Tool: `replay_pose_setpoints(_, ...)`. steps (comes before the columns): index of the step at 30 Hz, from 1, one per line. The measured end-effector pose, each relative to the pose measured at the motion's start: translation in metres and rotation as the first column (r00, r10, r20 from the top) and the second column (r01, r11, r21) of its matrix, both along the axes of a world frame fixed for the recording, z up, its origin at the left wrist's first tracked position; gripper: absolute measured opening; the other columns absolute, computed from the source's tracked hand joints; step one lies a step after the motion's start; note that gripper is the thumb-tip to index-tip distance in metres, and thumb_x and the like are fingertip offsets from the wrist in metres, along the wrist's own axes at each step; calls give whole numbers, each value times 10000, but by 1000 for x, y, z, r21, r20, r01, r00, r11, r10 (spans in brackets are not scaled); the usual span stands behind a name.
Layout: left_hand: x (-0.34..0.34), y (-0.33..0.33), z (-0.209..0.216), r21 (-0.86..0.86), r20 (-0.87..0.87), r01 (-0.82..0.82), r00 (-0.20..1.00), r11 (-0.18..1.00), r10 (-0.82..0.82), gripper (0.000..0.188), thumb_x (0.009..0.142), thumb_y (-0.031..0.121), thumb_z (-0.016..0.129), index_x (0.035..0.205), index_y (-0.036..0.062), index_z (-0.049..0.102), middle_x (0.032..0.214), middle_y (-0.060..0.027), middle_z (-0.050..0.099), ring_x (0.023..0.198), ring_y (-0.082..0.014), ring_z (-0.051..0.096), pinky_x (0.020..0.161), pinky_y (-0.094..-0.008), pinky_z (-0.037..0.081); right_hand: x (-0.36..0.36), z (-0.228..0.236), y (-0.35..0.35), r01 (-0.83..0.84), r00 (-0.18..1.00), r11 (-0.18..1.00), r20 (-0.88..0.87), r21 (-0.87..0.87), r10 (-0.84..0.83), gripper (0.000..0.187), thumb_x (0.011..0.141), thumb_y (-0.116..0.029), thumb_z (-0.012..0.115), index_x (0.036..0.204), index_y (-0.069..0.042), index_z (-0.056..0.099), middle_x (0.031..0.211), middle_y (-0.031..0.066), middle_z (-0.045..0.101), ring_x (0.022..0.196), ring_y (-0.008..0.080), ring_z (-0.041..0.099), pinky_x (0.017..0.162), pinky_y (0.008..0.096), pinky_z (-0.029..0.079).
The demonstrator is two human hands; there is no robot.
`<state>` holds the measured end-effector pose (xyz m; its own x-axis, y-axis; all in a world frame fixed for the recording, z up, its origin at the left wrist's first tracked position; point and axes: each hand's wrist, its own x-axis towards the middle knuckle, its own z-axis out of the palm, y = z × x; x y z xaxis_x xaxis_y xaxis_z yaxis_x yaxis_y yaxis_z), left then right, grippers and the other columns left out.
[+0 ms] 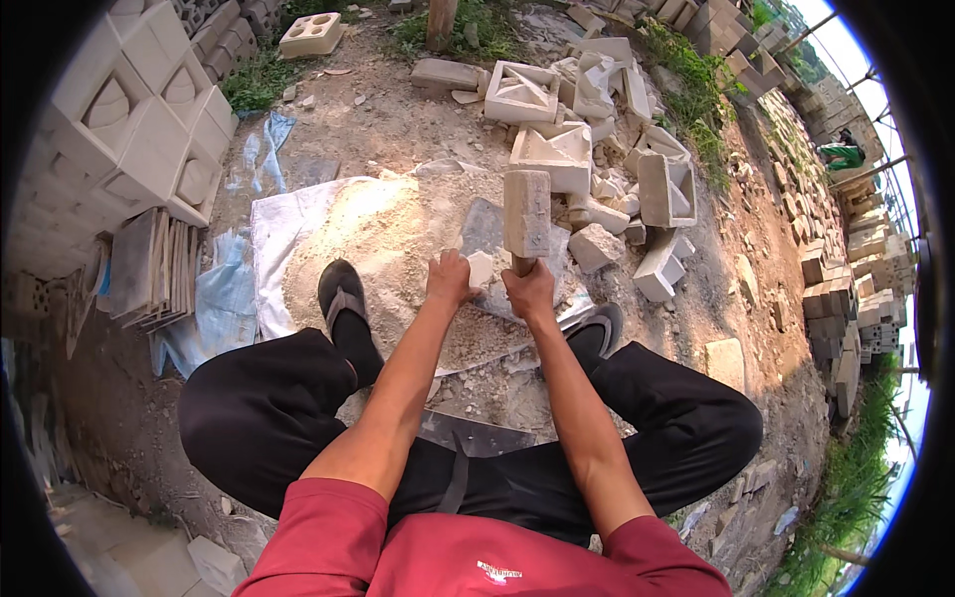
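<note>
Both bare forearms are seen reaching forward from the red sleeves, over the black trousers of the seated person, with the knees spread wide. The left hand [450, 280] is closed around a small pale stone fragment [480, 269], which is held just beside the right hand [528, 293], nearly touching it. The right hand is clenched around the short wooden handle of a heavy hammer with a pale, dust-coated rectangular block head [526, 213]. The hammer head is held directly above the right fist, its long axis running away from the person, upright in the view. Beneath both hands a flat grey slab [487, 231] is laid on a heap of sandy rubble [383, 239]. Beyond, broken pale concrete blocks [597, 129] are piled.
</note>
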<state>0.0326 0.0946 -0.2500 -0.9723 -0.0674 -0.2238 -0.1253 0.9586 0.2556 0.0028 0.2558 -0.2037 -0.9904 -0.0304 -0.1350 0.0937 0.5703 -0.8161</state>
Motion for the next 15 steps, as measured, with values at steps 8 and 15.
replay_pose_setpoints(8,-6,3,9,20,12,0,1000,1000,0,678,660,487,807,1131,35,626,1199,-90,525,1189,-257,474,1007,-485,384,22,-45,28,-126,980,982,171,142,101,509,692,-267,716,1079,51,624,954,248,685,959,344,672,817,388,517)
replay_pose_setpoints(15,2,3,2,-11,2,-31,1000,999,31,701,657,517,797,1134,34,625,1183,-87,531,1185,-248,475,970,-465,391,13,-10,-7,17,998,998,-63,-62,-21,392,696,-248,717,922,52,603,863,282,656,886,428,650,734,439,518)
